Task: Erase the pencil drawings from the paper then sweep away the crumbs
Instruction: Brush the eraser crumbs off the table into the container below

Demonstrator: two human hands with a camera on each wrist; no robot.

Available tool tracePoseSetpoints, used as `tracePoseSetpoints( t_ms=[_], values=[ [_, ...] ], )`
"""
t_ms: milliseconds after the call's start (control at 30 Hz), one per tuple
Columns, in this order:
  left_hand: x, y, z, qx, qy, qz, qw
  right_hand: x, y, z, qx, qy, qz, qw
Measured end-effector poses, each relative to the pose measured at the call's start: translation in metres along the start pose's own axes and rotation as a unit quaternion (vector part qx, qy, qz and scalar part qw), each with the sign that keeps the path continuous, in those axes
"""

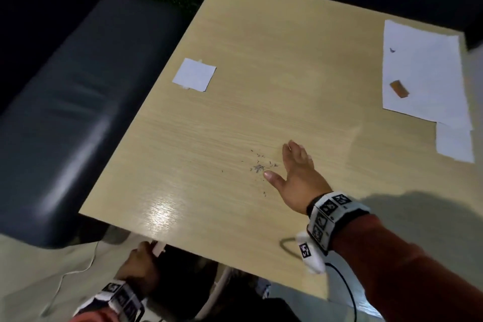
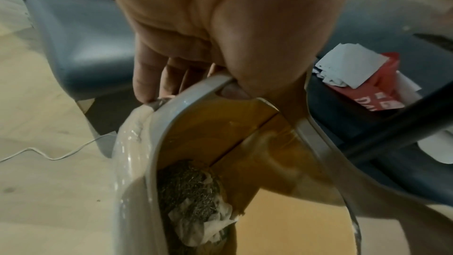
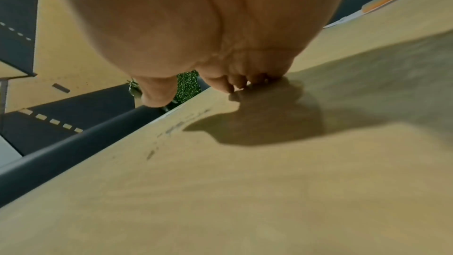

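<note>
Dim indoor light falls from above, leaving a bright glare patch near the left edge of the table (image 1: pixel 235 60), a dark shadow on it at the right, smeared motion blur at the head view's margins, and soft, bowed wide-angle wrist views with a hard-edged hand shadow.

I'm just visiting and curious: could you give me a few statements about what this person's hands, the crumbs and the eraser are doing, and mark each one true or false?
1. The right hand lies open on the table beside the crumbs. True.
2. The eraser is in the right hand. False: it lies on the paper.
3. The left hand holds a bin by its rim. True.
4. The bin stands on the table. False: it is held below the table's edge.
5. The crumbs lie on the paper. False: they lie on bare table.
</note>
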State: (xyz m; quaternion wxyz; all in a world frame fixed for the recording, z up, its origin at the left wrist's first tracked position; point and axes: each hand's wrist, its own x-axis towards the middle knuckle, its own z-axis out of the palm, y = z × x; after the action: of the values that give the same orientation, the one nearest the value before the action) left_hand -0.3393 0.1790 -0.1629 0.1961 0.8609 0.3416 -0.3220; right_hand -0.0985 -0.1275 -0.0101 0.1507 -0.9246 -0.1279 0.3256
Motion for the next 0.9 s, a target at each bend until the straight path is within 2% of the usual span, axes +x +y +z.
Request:
tracePoseSetpoints(
  t_ms=[33, 100, 200, 233, 300, 367, 467, 533, 600, 667, 733, 800, 833, 900],
  values=[
    [-0.006, 0.002, -0.004, -0.002, 0.001, 0.029, 1.0, 0.001, -0.004, 0.005, -0.01, -0.001, -0.001, 1.0],
    [-0.012, 0.006, -0.011, 0.031, -0.006, 0.046, 0.998, -0.004, -0.014, 0.019, -0.04, -0.019, -0.021, 0.999],
    [-0.016, 0.021, -0.027, 0.026, -0.023, 0.012, 0.999, -0.031, -0.032, 0.045, -0.072, -0.081, -0.112, 0.988],
    [-0.014, 0.022, -0.027, 0.018, -0.014, 0.035, 0.999, -0.042, -0.037, 0.051, -0.059, -0.11, -0.133, 0.983],
    [-0.004, 0.02, -0.026, 0.015, -0.037, 0.045, 0.998, -0.057, -0.041, 0.05, -0.009, -0.146, -0.14, 0.979],
    [0.0, 0.02, -0.021, -0.001, -0.05, 0.051, 0.997, -0.056, -0.038, 0.033, 0.036, -0.12, -0.105, 0.987],
    [-0.022, 0.035, -0.025, -0.016, -0.037, 0.075, 0.996, -0.028, -0.029, 0.002, 0.038, -0.028, -0.031, 0.998],
    [-0.027, 0.035, -0.018, -0.02, -0.055, 0.07, 0.996, -0.018, -0.026, -0.001, -0.007, -0.038, -0.008, 0.999],
    [-0.037, 0.043, -0.019, -0.03, -0.077, 0.057, 0.995, -0.023, -0.03, 0.018, -0.058, -0.067, -0.024, 0.996],
    [-0.041, 0.047, -0.017, -0.026, -0.077, 0.06, 0.995, -0.045, -0.039, 0.043, -0.079, -0.108, -0.079, 0.988],
    [-0.044, 0.051, -0.017, -0.005, -0.083, 0.061, 0.995, -0.072, -0.049, 0.056, -0.076, -0.164, -0.133, 0.974],
    [-0.042, 0.051, -0.016, 0.001, -0.082, 0.069, 0.994, -0.081, -0.053, 0.05, -0.036, -0.19, -0.153, 0.969],
    [-0.042, 0.051, -0.017, 0.001, -0.08, 0.078, 0.994, -0.078, -0.052, 0.041, -0.006, -0.171, -0.143, 0.975],
    [-0.042, 0.051, -0.019, -0.001, -0.072, 0.068, 0.995, -0.056, -0.045, 0.02, 0.033, -0.084, -0.087, 0.992]
  ],
)
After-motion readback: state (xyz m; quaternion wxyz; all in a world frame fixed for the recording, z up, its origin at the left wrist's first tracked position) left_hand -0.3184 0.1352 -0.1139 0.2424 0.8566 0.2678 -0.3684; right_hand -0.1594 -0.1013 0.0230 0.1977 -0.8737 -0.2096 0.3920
